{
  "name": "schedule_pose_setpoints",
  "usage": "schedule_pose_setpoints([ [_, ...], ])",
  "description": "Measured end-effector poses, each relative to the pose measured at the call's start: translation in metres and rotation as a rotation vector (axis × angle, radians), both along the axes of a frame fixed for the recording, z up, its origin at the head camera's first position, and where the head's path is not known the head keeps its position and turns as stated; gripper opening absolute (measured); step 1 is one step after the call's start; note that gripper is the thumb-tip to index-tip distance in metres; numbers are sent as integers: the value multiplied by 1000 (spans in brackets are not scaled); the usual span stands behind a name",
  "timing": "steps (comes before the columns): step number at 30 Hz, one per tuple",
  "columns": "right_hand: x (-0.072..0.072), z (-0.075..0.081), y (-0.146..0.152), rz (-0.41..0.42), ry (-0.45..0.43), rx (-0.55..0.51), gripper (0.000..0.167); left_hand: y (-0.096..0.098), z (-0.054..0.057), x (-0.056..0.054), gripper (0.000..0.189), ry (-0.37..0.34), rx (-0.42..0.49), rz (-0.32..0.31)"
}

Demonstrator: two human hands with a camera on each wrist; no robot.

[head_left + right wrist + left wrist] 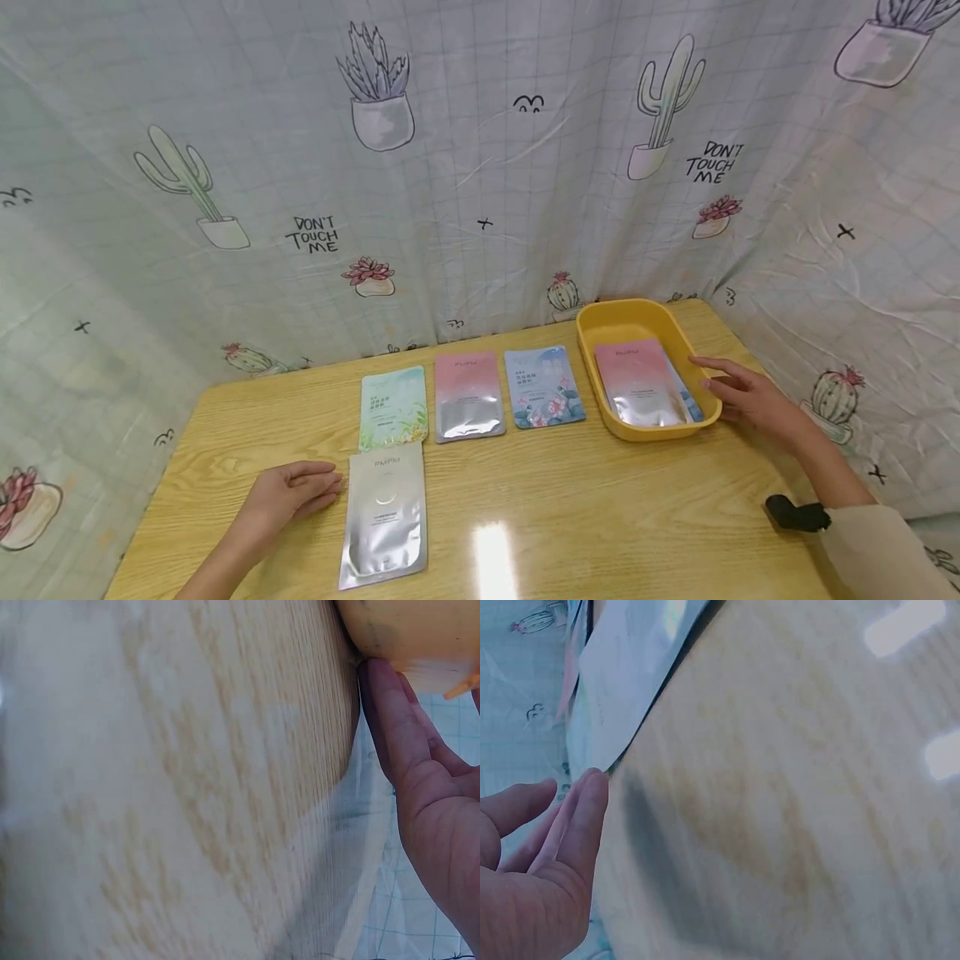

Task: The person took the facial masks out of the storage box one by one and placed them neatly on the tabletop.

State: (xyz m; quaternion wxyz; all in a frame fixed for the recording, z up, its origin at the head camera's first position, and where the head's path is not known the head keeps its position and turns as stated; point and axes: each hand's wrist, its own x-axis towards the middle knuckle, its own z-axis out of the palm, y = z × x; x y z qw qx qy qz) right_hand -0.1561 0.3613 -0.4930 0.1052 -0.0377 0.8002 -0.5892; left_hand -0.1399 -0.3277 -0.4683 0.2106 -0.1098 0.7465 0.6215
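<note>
My left hand (288, 498) rests at the left edge of a silver face mask packet (384, 521), fingertips right at its side and thumb apart. In the left wrist view the fingers are nearly straight, close to the corner of that packet (626, 675). On the right, my right hand (757, 406) has its fingers against the outer side of a yellow plastic tray (633, 315). The right wrist view shows these fingers (397, 712) extended low along the tray's wall (409, 630). Inside the tray a pink-and-silver packet (641, 379) lies over a blue one (692, 404).
A green packet (392, 408), a pink-and-silver packet (469, 396) and a blue flowered packet (543, 386) lie in a row left of the tray. The wooden table (585, 508) meets a cactus-print curtain (465, 167) behind and at the sides.
</note>
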Motion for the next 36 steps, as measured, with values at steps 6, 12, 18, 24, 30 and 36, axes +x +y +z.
schedule_pose_setpoints([
  [6, 1, 0, 3, 7, 8, -20, 51, 7, 16, -8, 43, 77, -98, -40],
  [12, 0, 3, 3, 11, 16, -25, 51, 41, 27, -25, 33, 235, -273, -142],
  [18, 0, 6, 3, 25, 9, -33, 50, 89, 38, -49, 26, 419, -363, -291],
  [24, 1, 5, 5, 27, -5, 6, 52, 157, 42, -71, 26, 519, -319, -404],
  [30, 3, 3, 6, 38, -32, -25, 53, 227, 43, -92, 28, 530, -241, -497],
  [36, 2, 4, 6, 53, -37, -13, 53, 299, 44, -98, 33, 456, -140, -598],
])
